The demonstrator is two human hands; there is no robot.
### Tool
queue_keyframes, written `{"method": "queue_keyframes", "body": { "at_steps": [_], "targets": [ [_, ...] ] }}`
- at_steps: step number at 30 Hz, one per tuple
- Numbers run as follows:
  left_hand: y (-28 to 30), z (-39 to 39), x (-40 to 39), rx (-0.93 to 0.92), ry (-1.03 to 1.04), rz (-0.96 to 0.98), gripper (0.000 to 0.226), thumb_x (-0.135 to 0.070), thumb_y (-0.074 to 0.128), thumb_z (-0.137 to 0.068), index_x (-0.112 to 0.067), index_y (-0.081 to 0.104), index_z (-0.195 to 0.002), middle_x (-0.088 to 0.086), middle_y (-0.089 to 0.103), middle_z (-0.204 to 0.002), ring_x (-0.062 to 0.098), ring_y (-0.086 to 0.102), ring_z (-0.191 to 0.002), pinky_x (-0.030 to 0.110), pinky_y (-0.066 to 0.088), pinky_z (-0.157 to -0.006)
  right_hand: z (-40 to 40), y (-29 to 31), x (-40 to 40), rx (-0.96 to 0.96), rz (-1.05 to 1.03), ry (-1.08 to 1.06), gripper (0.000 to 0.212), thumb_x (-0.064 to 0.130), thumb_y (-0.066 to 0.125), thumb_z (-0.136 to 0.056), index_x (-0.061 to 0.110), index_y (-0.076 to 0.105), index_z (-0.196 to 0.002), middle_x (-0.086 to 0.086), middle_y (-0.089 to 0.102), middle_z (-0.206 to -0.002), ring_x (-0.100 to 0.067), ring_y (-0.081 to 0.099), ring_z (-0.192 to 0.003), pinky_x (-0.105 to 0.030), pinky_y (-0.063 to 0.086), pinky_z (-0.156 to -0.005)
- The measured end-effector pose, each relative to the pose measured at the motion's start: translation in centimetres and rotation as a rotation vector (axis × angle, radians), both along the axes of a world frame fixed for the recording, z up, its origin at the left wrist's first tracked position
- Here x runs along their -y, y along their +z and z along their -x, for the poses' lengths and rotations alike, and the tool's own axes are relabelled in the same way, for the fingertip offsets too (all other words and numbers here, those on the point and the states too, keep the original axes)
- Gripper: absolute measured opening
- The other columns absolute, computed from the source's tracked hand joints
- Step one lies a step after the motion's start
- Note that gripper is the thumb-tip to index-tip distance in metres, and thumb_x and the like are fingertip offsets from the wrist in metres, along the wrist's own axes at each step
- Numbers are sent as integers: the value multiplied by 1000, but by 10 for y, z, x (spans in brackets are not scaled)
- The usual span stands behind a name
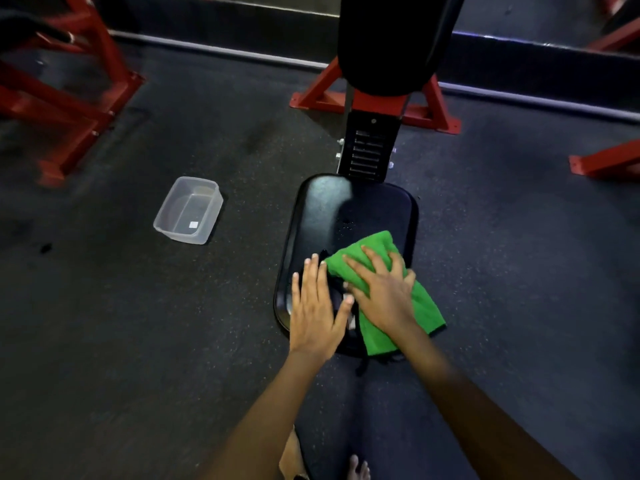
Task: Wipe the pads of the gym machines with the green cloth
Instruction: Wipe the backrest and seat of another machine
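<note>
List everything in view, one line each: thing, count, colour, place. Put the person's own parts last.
seat pad: one, black, centre, low over the floor.
back pad: one, black, top centre, beyond the seat pad.
green cloth: one, green, on the near right part of the seat pad, its edge hanging off.
adjuster bracket: one, black, slotted, between the two pads.
machine frame: one, red, feet on the floor under the back pad.
other frames: red, far left; another piece at the right edge.
plastic tub: one, clear, on the floor left of the seat pad.
floor: dark, speckled.
left hand: flat on the seat pad.
right hand: fingers spread, pressing on the cloth.
</note>
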State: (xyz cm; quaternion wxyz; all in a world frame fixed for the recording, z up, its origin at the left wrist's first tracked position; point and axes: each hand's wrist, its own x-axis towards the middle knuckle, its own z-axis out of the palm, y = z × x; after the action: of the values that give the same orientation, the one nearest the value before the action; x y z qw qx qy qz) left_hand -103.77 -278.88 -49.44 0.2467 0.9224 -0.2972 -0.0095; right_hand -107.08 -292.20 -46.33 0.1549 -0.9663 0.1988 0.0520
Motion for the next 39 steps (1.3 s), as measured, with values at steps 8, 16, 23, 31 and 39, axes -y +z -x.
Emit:
{"method": "queue_keyframes", "body": {
  "at_steps": [8,16,23,31,39],
  "targets": [
    [-10,2,2,85,59,166,80,-63,23,-94,2,27,-141,15,18,-155,24,13,-145,40,-2,-119,-3,-3,15,-56,5,-142,50,54,43,-93,50,29,-141,10,21,-155,-33,14,-138,-50,27,-104],
    [13,-8,9,-235,653,900,87,-66,34,-87,6,33,-135,17,16,-151,8,19,-135,12,15,-111,-19,3,-13,3,18,421,55,51,50,-90,48,31,-142,9,22,-156,-36,17,-138,-54,21,-104],
    [2,-19,-26,-713,794,944,49,-37,18,-104,-8,49,-131,12,53,-134,19,48,-123,28,34,-106,-37,0,-7,-2,52,125,51,52,46,-92,50,31,-141,14,24,-153,-29,18,-137,-45,24,-102],
    [7,-32,-55,-733,558,585,63,-56,11,-95,-21,41,-138,-2,54,-133,13,20,-142,33,-4,-117,-6,-8,-16,123,4,599,53,44,64,-80,46,48,-131,8,47,-142,-35,45,-123,-54,37,-90],
    [36,-18,-52,-247,29,-484,147,-97,-16,-38,-2,-3,-149,8,-4,-159,18,-31,-139,55,-42,-88,-73,-1,-34,21,71,192,50,53,46,-92,48,34,-140,10,24,-154,-32,17,-137,-45,23,-102]
  ]
}}
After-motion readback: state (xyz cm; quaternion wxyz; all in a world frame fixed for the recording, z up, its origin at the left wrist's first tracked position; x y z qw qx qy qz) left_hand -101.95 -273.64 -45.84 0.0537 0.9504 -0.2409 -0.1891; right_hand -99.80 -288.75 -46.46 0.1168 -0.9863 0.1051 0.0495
